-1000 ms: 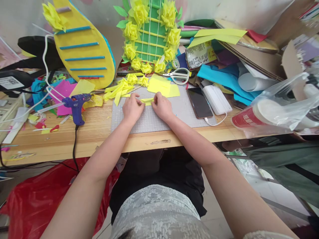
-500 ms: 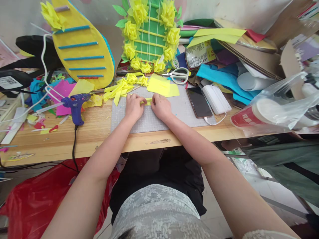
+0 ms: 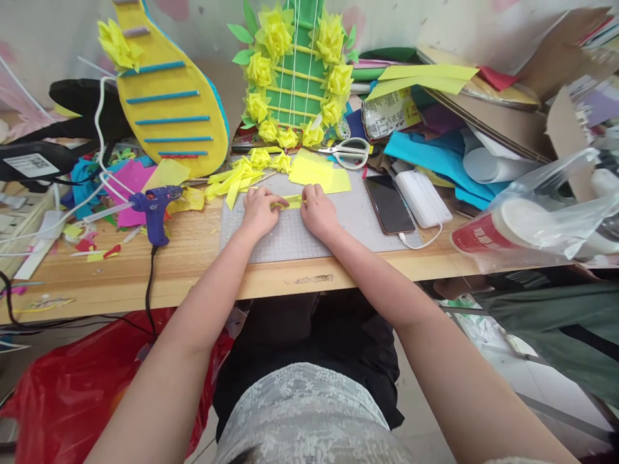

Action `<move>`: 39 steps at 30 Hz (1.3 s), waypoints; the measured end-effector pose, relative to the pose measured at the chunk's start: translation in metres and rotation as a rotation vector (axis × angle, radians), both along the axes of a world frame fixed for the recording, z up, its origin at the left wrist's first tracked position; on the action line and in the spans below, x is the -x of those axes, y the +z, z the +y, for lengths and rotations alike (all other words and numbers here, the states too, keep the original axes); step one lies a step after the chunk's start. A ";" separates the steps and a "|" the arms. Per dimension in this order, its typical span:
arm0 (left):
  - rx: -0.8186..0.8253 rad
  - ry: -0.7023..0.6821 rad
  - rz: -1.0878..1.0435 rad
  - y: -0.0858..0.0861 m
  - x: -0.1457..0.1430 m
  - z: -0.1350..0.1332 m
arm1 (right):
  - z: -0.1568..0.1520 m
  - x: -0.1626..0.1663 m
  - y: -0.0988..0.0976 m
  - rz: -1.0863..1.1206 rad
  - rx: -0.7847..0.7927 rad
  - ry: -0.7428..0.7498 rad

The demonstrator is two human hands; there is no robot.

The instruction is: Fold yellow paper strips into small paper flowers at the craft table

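Observation:
My left hand (image 3: 261,211) and my right hand (image 3: 320,211) are low over the grey cutting mat (image 3: 285,241), a short gap between them. A narrow yellow paper strip (image 3: 292,202) spans that gap, its ends pinched in the fingers of both hands. Just beyond lie flat yellow paper sheets (image 3: 312,170). Loose yellow strips (image 3: 235,180) lie past my left hand, near small yellow paper flowers (image 3: 260,158). White-handled scissors (image 3: 352,153) rest behind the sheets. My fingertips partly hide the strip's ends.
Left: a purple glue gun (image 3: 157,212) with its cord and a yellow pear-shaped board (image 3: 176,109). Behind: a green stringed board (image 3: 302,96) edged with yellow flowers. Right: a phone (image 3: 389,203), a white power bank (image 3: 423,198), a bagged red cup (image 3: 483,232) and piled paper and cardboard.
My hands have moved slightly apart, so more of the yellow strip shows between them. The whole view has shifted a little; the things on the table look unmoved.

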State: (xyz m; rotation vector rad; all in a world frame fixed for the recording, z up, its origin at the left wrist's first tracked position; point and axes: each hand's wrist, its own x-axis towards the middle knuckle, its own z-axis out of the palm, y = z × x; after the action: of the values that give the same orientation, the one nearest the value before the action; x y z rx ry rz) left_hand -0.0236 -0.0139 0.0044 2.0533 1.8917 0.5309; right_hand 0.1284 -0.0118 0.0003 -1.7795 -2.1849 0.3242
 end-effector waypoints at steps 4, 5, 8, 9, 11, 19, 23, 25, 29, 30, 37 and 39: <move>0.020 -0.003 0.004 0.003 0.002 -0.002 | 0.000 -0.003 -0.001 0.033 0.007 -0.012; 0.016 -0.007 -0.001 0.004 0.002 -0.002 | 0.001 -0.003 -0.001 0.034 0.010 -0.015; -0.007 -0.014 -0.014 0.003 0.001 -0.002 | 0.002 -0.002 -0.002 0.039 0.006 -0.024; -0.015 -0.014 -0.016 0.002 0.001 -0.001 | 0.002 -0.001 -0.003 0.043 -0.009 -0.023; -0.029 -0.010 -0.020 0.000 0.001 -0.001 | 0.002 0.002 -0.005 0.046 -0.052 -0.022; -0.038 -0.029 -0.054 -0.003 0.003 -0.001 | 0.004 0.007 -0.008 0.038 -0.139 -0.032; -0.016 -0.042 -0.064 0.000 0.003 -0.002 | 0.003 0.001 -0.007 0.027 -0.128 -0.007; -0.013 -0.047 -0.064 0.000 0.003 -0.003 | 0.003 -0.005 -0.006 0.025 -0.115 -0.010; -0.025 -0.066 -0.069 -0.001 0.004 -0.002 | 0.007 -0.015 -0.006 0.117 -0.128 -0.011; -0.039 -0.080 -0.078 -0.002 0.005 -0.002 | 0.009 -0.016 -0.007 0.153 -0.135 -0.010; -0.189 0.004 -0.188 -0.002 0.007 0.005 | 0.024 -0.012 -0.015 0.157 -0.119 0.040; -0.176 0.057 -0.160 -0.004 0.007 0.007 | 0.024 -0.012 -0.017 0.153 -0.113 0.060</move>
State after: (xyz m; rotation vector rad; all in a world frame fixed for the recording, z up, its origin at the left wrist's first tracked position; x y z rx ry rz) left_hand -0.0304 -0.0067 0.0006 1.9976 1.8730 0.8766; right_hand 0.1403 0.0126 -0.0166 -1.5785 -2.1090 0.3315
